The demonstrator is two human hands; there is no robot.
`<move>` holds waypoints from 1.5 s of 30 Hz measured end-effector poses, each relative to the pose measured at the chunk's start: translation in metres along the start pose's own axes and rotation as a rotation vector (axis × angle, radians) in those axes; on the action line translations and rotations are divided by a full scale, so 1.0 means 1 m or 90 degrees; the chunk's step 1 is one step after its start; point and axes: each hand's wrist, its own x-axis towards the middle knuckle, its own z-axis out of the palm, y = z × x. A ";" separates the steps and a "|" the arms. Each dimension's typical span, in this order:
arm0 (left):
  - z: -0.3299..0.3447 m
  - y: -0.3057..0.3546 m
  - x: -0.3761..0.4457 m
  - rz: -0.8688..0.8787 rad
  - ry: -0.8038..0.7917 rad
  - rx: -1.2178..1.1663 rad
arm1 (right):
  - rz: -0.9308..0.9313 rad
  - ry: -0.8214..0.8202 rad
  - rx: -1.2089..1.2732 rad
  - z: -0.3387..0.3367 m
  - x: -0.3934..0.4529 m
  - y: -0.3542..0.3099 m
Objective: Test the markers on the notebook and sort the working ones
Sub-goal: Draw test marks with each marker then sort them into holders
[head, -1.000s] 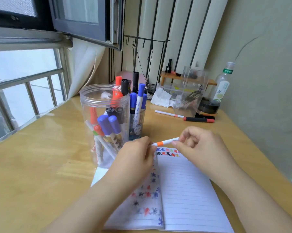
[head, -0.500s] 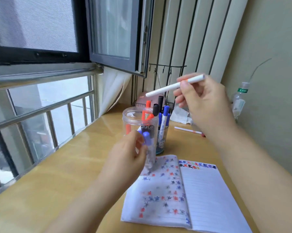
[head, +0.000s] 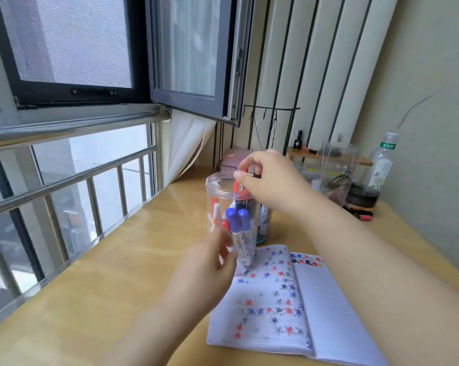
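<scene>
Two hands work over a wooden desk (head: 96, 299) by the window, and there is only the head view to go by. The right hand (head: 269, 180) reaches over the mouth of a clear plastic jar (head: 217, 186), its fingertips pinched on the top of a red marker (head: 236, 184) that stands upright at the jar's far rim. The left hand (head: 204, 270) is raised in front of the jar's lower wall, fingers loosely curled and blurred; it touches or nearly touches the plastic, and I cannot tell whether it grips anything. Inside the jar lean several markers, among them two with blue caps (head: 237, 220) side by side and a white one with an orange band (head: 215, 215) against the left wall. Just behind the jar, partly hidden by the right forearm, stands a small dark cup (head: 264, 228). The notebook (head: 315, 313) lies open on the desk just to the right of the left hand, below the right forearm, its left page covered in red and blue test marks, its right page mostly bare lines.
</scene>
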 end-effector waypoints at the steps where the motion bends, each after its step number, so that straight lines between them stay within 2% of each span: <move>1: 0.003 0.002 0.000 0.006 -0.008 0.000 | -0.011 0.030 0.022 -0.002 -0.001 0.004; 4: 0.015 0.005 0.002 0.030 -0.031 -0.003 | 0.005 0.070 0.089 -0.013 -0.012 0.025; 8: 0.041 0.015 0.011 0.065 -0.054 0.000 | 0.103 0.062 0.092 -0.019 -0.033 0.076; 13: 0.090 0.032 0.039 0.100 -0.091 -0.010 | 0.223 0.033 0.058 -0.012 -0.054 0.160; 17: 0.132 0.037 0.064 0.136 -0.108 -0.018 | 0.283 -0.014 -0.032 -0.005 -0.060 0.220; 24: 0.183 0.018 0.094 0.136 -0.090 0.001 | 0.235 -0.055 -0.222 0.014 -0.018 0.281; 27: 0.187 0.009 0.098 0.136 -0.048 -0.008 | 0.195 -0.035 -0.292 0.030 0.014 0.300; 33: 0.190 0.004 0.096 0.120 -0.019 0.005 | 0.208 -0.043 -0.375 0.062 0.061 0.326; 38: 0.191 0.002 0.096 0.109 -0.013 0.006 | 0.203 -0.090 -0.464 0.073 0.071 0.333; 42: 0.192 0.000 0.096 0.110 -0.014 0.010 | 0.154 -0.118 -0.485 0.064 0.071 0.321; 45: 0.189 0.000 0.096 0.113 -0.017 -0.002 | 0.168 -0.124 -0.361 0.048 0.060 0.299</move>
